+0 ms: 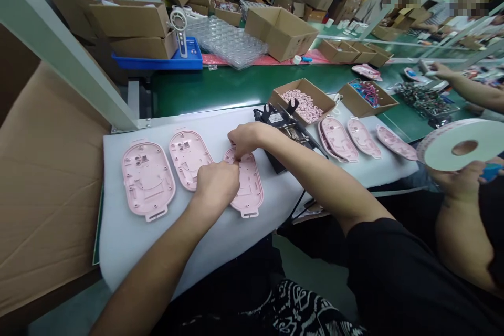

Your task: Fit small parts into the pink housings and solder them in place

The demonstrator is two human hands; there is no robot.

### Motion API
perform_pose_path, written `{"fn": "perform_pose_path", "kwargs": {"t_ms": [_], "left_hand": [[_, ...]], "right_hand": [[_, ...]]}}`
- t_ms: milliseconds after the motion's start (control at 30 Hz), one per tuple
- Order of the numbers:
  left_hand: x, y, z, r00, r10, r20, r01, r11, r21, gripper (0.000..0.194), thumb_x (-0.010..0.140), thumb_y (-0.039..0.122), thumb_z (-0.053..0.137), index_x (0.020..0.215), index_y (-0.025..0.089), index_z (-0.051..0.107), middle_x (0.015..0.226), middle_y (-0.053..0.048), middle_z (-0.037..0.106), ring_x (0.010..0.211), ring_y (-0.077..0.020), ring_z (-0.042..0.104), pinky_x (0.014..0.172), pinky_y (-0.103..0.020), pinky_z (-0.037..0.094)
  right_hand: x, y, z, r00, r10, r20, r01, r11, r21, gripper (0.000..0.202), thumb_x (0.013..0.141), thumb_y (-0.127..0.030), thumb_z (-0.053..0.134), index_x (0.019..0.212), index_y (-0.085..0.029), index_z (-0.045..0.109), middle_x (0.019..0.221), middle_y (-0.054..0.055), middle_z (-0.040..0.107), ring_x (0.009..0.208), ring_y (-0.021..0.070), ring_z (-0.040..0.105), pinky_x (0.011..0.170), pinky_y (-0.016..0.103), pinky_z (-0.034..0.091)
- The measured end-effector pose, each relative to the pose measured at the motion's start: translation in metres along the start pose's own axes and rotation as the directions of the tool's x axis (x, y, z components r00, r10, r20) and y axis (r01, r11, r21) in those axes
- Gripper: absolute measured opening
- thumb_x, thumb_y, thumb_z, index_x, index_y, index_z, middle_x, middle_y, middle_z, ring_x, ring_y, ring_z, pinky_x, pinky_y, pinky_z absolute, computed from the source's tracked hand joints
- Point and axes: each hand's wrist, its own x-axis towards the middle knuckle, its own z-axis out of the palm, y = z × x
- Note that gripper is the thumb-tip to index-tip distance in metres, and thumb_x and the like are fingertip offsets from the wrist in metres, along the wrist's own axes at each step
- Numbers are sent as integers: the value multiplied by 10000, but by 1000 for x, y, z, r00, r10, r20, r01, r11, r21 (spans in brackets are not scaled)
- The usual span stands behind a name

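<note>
A pale pink oval plastic shell (249, 189), laid on a white soft-looking sheet (236, 233), is taken as the landmark. Its upper end is covered by the left hand (218, 185) and the right hand (248, 138), whose fingers are bent and brought close together there; both grips are kept narrow, but whether anything small is pinched cannot be told. To the left of the shell, two matching pink oval shells (148, 181) are set side by side, the nearer one partly hidden by the left hand. Just to its right, a black metal device (281, 118) is placed, partly blocked by the bare right forearm. Beyond the device, a brown cardboard box of small pink parts (323, 95) and, further right of the shell, a cardboard box of coloured wires (356, 105) are seen. More pink shells (364, 137) are lined up to the right. At the far right, a flat white roll (441, 147) is held up by a co-worker's hand (460, 181). Past the shell, across a green worktop (185, 92), clear bubble wrap (226, 39) and an open cardboard carton (271, 31) are found, and to their left a shallow blue tray (161, 64), in which a white handheld fan (180, 34) is stood.
</note>
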Motion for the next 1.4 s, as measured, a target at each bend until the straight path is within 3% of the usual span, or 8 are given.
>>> {"fn": "perform_pose_path", "kwargs": {"t_ms": [367, 567, 633, 700, 767, 833, 1133, 1400], "left_hand": [[-59, -45, 6, 961, -262, -92, 258, 965, -49, 453, 1008, 495, 391, 1178, 214, 703, 910, -148, 730, 816, -402, 703, 621, -444, 490], [-88, -43, 15, 982, -187, -18, 176, 951, -253, 431, 996, 498, 466, 1223, 224, 709, 875, -85, 708, 814, -295, 655, 656, -364, 416], [-100, -43, 22, 985, -162, -51, 91, 757, -648, 540, 989, 580, 456, 1387, 245, 604, 789, -32, 629, 726, -202, 569, 654, -315, 388], [-110, -45, 31, 983, -158, -94, -43, 297, -954, 673, 993, 660, 359, 1524, 254, 437, 733, 6, 530, 615, -137, 421, 578, -265, 327], [-116, -45, 41, 982, -163, -93, -114, -128, -985, 744, 989, 704, 257, 1566, 243, 350, 746, 4, 524, 561, -115, 303, 506, -248, 231], [-117, -44, 49, 983, -164, -81, -129, -307, -943, 781, 977, 733, 228, 1573, 241, 334, 769, -10, 563, 541, -101, 268, 493, -247, 194], [-108, -33, 61, 994, -105, -33, -63, -295, -953, 752, 941, 774, 355, 1532, 313, 414, 1005, -38, 562, 634, -79, 340, 512, -194, 273], [-107, -38, 58, 991, -125, -47, -89, -358, -929, 748, 956, 717, 423, 1512, 218, 447, 653, 53, 412, 499, -61, 237, 472, -206, 223]], "right_hand": [[17, 26, -11, 962, 35, -270, -29, 999, 28, 495, 830, -320, 734, 1286, -157, 636, 1191, 189, 695, 1090, 348, 666, 806, 381, 508], [-22, -7, 3, 807, -86, -584, 181, 978, 106, 346, 947, -282, 589, 1279, -189, 621, 1321, 132, 641, 1123, 314, 641, 860, 411, 522], [-46, -25, 14, 691, -240, -682, 467, 868, 167, 252, 984, -276, 543, 1196, -191, 651, 1216, 87, 685, 1042, 235, 658, 879, 374, 519], [-70, -42, 28, 583, -380, -718, 702, 681, 210, 205, 1004, -249, 515, 1135, -190, 661, 1095, 59, 700, 993, 177, 650, 889, 332, 517], [-89, -54, 42, 531, -472, -704, 807, 535, 250, 178, 1000, -250, 542, 1118, -202, 666, 1053, 51, 685, 991, 158, 637, 888, 313, 524], [-99, -63, 54, 536, -522, -663, 823, 498, 272, 193, 992, -287, 575, 1147, -217, 668, 1053, 55, 671, 994, 162, 628, 886, 315, 531], [-91, -77, 72, 512, -465, -722, 778, 607, 161, 191, 988, -298, 561, 970, -187, 715, 997, 66, 662, 888, 161, 609, 762, 299, 530], [-96, -77, 71, 508, -552, -662, 677, 731, -90, 224, 985, -290, 511, 1038, -186, 703, 995, 73, 649, 859, 180, 579, 660, 322, 515]]}}
